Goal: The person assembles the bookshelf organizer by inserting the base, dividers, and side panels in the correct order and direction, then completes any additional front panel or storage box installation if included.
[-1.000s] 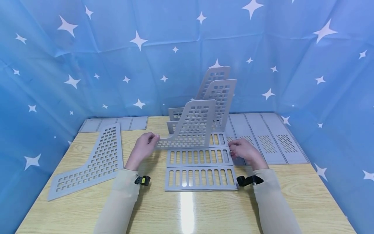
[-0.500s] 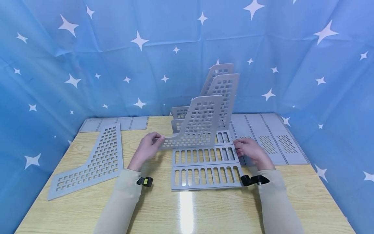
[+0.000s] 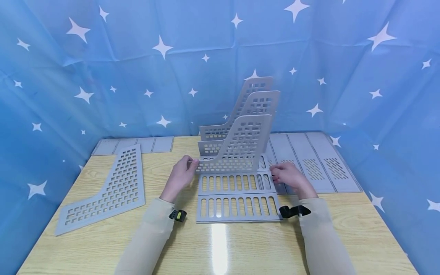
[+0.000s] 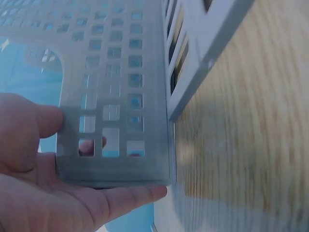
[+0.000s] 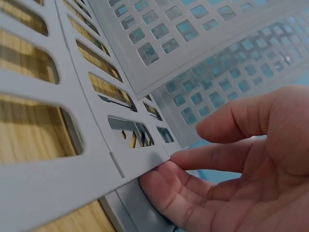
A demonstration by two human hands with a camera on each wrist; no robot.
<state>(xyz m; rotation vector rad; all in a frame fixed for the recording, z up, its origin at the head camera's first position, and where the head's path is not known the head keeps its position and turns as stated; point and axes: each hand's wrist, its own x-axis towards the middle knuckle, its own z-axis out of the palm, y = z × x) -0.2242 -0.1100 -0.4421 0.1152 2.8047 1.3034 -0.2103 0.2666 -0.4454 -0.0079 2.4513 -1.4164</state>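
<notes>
In the head view my left hand point(image 3: 182, 173) pinches the low front end of a grey L-shaped side panel point(image 3: 240, 149) with square holes. That panel stands upright across a flat grey slotted panel point(image 3: 237, 219). The left wrist view has the thumb on the panel's upper edge point(image 4: 116, 176) side and a finger stretched along its end. At the slotted panel's right edge, my right hand point(image 3: 288, 177) holds on with fingertips tucked beneath, thumb lifted off in the right wrist view. Two matching side panels, a middle one point(image 3: 276, 97) and a rear one point(image 3: 258, 80), stand behind.
One more holed side panel point(image 3: 139, 179) lies flat at the left. Small grey panels point(image 3: 146, 145) lie along the back left edge of the wooden table point(image 3: 268, 248). Wider grey panels point(image 3: 299, 147) with slanted slots lie at the back right, by the blue curtain point(image 3: 130, 84).
My left hand has moved right with the front side panel, which now stands farther over the slotted panel. The slotted panel and my right hand shifted slightly right, then back left.
</notes>
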